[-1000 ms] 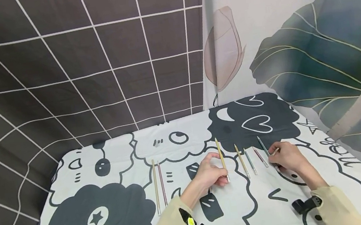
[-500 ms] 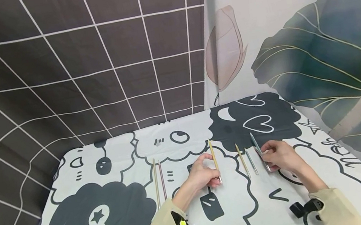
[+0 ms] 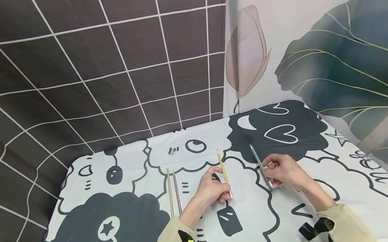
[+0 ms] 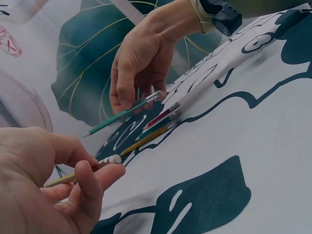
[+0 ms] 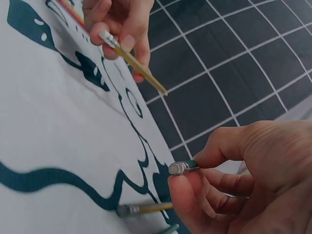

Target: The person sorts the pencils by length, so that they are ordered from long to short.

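Observation:
My left hand [image 3: 211, 187] pinches a yellow pencil [image 3: 223, 168] by its eraser end, the point facing away from me. To its right, my right hand [image 3: 283, 171] grips a green pencil [image 3: 256, 157] near its eraser. In the left wrist view, a red pencil [image 4: 161, 117], a teal pencil [image 4: 157, 129] and a second yellow pencil [image 4: 146, 140] lie side by side on the cloth under the right hand. From the head, that hand and its pencil mostly hide them. The green pencil's eraser [image 5: 176, 168] sticks out between thumb and fingers in the right wrist view.
Left of my left hand, a yellowish pencil [image 3: 170, 189] and a reddish pencil [image 3: 176, 190] lie parallel, their near ends by my sleeve. A cartoon-print cloth [image 3: 250, 215] covers the table. A dark grid curtain [image 3: 144, 82] and a leaf-print curtain [image 3: 349, 68] hang behind.
My right hand has carried the green pencil left, from beyond the red pencil to over the group of loose ones. My left hand has shifted a little left with its yellow pencil.

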The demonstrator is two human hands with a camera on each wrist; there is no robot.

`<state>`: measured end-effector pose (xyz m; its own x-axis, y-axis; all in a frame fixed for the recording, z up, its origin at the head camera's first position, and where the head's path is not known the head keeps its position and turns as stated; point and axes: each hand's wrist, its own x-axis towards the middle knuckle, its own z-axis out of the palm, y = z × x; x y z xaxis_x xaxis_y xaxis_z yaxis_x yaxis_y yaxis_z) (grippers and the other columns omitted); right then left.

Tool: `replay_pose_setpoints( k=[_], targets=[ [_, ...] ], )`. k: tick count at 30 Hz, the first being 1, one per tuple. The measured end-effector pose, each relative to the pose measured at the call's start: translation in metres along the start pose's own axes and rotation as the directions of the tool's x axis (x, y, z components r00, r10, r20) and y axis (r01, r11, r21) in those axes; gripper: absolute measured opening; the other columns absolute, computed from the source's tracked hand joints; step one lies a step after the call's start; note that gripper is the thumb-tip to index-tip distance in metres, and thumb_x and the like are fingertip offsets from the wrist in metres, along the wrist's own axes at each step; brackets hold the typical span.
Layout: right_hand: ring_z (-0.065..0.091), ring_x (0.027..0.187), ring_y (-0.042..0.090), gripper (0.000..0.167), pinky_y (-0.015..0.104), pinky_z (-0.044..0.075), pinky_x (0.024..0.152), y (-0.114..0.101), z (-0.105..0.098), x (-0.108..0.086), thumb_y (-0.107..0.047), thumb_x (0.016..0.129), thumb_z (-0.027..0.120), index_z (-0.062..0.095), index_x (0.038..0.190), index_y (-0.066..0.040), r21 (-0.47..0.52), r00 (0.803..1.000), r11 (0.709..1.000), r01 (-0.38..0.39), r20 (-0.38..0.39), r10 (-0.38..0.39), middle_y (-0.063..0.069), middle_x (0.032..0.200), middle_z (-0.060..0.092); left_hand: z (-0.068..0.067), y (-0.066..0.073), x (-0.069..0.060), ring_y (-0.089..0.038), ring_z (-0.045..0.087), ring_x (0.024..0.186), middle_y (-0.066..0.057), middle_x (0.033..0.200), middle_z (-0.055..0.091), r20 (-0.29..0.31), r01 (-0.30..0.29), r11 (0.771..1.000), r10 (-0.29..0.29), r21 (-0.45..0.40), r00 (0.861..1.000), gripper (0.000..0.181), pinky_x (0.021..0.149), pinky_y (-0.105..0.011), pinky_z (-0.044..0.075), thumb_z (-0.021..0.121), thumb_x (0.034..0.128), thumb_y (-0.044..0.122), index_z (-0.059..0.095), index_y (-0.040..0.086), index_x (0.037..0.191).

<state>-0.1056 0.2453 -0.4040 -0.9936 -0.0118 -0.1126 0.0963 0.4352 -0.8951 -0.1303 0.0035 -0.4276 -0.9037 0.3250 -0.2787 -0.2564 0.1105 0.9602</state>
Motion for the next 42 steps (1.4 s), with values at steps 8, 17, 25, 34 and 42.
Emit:
replay_pose_setpoints(
  k=[8,17,25,34,42],
  targets=[
    [0.059,0.060,0.017,0.024,0.031,0.056,0.053,-0.003,0.015,0.003,0.009,0.085,0.059,0.056,0.108,0.013,0.073,0.999,0.997,0.019,0.045,-0.022,0.008,0.077,0.057,-0.013,-0.001,-0.006,-0.009,0.055,0.040,-0.008,0.059,0.060,-0.017,0.007,1.000,-0.007,0.023,1.000,0.053,0.037,-0.018,0.039,0.060,0.0714,-0.014,0.050,0.005,0.119],
    [0.060,0.061,0.019,0.023,0.032,0.057,0.053,-0.008,0.033,0.004,0.010,0.083,0.059,0.058,0.106,0.011,0.065,0.999,0.998,0.018,0.029,-0.020,0.009,0.076,0.057,-0.022,-0.003,-0.011,-0.010,0.055,0.040,-0.009,0.060,0.061,-0.037,0.008,0.999,-0.006,0.037,0.999,0.052,0.038,-0.019,0.038,0.061,0.0722,-0.015,0.050,0.003,0.120],
    [0.061,0.061,0.018,0.024,0.033,0.057,0.053,-0.013,0.048,0.005,0.012,0.083,0.059,0.057,0.107,0.012,0.096,0.999,0.995,0.022,0.047,-0.026,0.009,0.077,0.056,-0.031,-0.002,-0.016,-0.010,0.054,0.039,-0.007,0.059,0.059,-0.041,0.014,0.998,-0.011,0.068,0.999,0.052,0.040,-0.020,0.037,0.061,0.0740,-0.014,0.050,0.001,0.122],
    [0.061,0.059,0.018,0.024,0.035,0.057,0.053,-0.018,0.064,0.008,0.012,0.081,0.058,0.057,0.105,0.012,0.151,0.998,0.988,0.004,0.060,-0.013,0.008,0.075,0.056,-0.039,-0.002,-0.021,-0.009,0.053,0.039,-0.006,0.058,0.058,-0.062,0.026,0.996,-0.020,0.090,0.998,0.052,0.038,-0.019,0.036,0.062,0.0751,-0.014,0.050,0.000,0.124],
    [0.061,0.056,0.018,0.023,0.036,0.057,0.051,-0.021,0.076,0.010,0.014,0.080,0.059,0.059,0.102,0.010,0.158,0.998,0.987,-0.002,0.057,-0.007,0.010,0.074,0.057,-0.046,-0.004,-0.027,-0.009,0.053,0.039,-0.008,0.060,0.060,-0.118,0.054,0.983,-0.033,0.178,0.992,0.053,0.039,-0.019,0.038,0.062,0.0727,-0.012,0.052,0.003,0.122]
  ],
)
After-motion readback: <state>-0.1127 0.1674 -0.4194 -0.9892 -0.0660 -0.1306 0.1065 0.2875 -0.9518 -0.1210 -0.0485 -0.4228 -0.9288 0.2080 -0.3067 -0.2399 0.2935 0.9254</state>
